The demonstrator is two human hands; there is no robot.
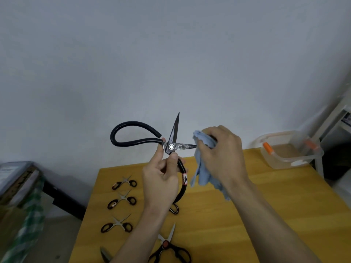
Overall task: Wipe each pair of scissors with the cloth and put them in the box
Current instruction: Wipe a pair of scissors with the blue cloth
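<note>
Pinching the big black scissors (171, 147) near the pivot, blades spread and raised above the table (266, 205), the left hand (161, 179) steadies that stiff, heavy, sharp steel while the right hand (222, 154) clamps the soft cloth (204, 168) on one tip, the box (290, 149) well apart.

a plain pale grey-white wall (171, 54) filled the space above and behind the hands, evenly lit and bare. below them lay a yellow wooden tabletop (275, 205). to the left of the hands stood a dark low bench (62, 198) and a green checked cloth (28, 224). far right, a white frame (334, 118) leaned by the wall.
</note>
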